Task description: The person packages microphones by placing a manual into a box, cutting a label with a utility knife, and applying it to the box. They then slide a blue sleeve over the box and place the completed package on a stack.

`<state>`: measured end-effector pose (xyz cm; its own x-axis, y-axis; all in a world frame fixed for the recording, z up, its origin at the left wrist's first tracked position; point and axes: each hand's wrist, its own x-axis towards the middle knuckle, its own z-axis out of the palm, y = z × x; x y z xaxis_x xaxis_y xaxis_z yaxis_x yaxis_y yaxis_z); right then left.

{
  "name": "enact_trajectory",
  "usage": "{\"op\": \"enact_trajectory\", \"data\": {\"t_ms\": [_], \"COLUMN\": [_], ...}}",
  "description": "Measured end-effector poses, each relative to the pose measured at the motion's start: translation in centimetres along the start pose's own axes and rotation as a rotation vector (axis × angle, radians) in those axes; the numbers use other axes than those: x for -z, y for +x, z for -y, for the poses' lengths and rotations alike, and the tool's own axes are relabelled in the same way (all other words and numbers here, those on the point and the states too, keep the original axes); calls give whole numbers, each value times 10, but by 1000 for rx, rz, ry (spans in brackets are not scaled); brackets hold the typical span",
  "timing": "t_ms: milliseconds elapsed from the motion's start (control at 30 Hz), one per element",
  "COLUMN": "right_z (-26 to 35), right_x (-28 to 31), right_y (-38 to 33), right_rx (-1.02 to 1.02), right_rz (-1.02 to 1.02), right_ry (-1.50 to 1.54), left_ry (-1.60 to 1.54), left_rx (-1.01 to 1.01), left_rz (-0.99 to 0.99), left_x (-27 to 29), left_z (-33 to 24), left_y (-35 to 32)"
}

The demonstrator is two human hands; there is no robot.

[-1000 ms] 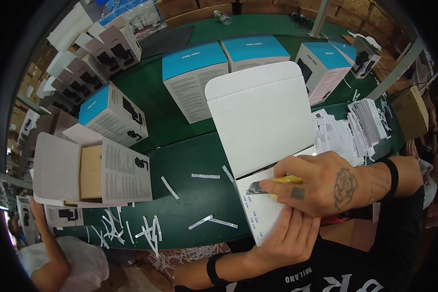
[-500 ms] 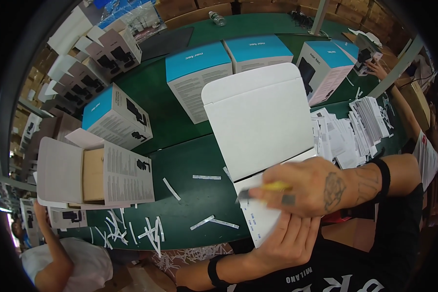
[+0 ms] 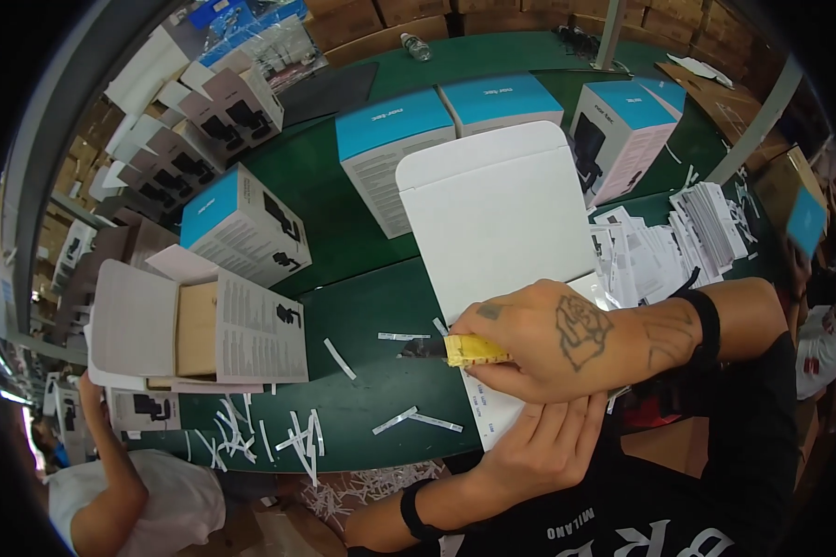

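Note:
A white cardboard box (image 3: 497,232) stands in front of me with its wide, round-cornered flap raised. A narrow strip with blue print (image 3: 481,408) runs along its near left edge. My right hand (image 3: 548,334) is closed around a yellow utility knife (image 3: 476,351), whose dark blade points left over the green table, beyond the box's edge. Just below it, my left hand (image 3: 548,446) holds the near end of the box, its fingers lying together against it; the thumb is mostly hidden. My right hand covers much of the box's near part.
Closed blue-topped boxes (image 3: 395,116) stand behind. An open box (image 3: 260,325) is at left, near cut paper strips (image 3: 302,441) and a co-worker's arm (image 3: 111,455). Piled leaflets (image 3: 701,227) lie at right, beside a metal post (image 3: 762,121). A plastic bottle (image 3: 416,46) lies far back.
My right hand has moved the knife left and slightly up, its blade now past the box edge. At the far right, a co-worker's hand and the box it touched have left their spot.

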<state>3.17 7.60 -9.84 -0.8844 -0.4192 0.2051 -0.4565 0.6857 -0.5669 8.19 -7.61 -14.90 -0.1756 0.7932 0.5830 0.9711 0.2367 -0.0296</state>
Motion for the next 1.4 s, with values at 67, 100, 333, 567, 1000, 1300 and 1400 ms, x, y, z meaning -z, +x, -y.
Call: {"op": "enact_trajectory", "data": {"t_ms": [67, 100, 333, 567, 1000, 1300, 1400], "right_z": [0, 0, 0, 16, 10, 4, -1], "right_x": [6, 6, 26, 50, 53, 27, 25], "right_y": [0, 3, 2, -24, -36, -20, -15], "right_rx": [1, 2, -40, -45, -113, 64, 186], "right_rz": [9, 50, 89, 49, 109, 10, -25], "right_ry": [-14, -11, -39, -292, -257, -237, -189], "left_ry": [21, 32, 52, 60, 31, 64, 70], "left_rx": [3, 5, 43, 35, 23, 18, 26], "left_rz": [-9, -13, 10, -10, -7, 11, 17], "left_x": [2, 3, 13, 11, 9, 9, 10], "left_z": [-4, -6, -14, -15, -12, -15, -19], "left_y": [3, 5, 17, 10, 10, 20, 28]}}
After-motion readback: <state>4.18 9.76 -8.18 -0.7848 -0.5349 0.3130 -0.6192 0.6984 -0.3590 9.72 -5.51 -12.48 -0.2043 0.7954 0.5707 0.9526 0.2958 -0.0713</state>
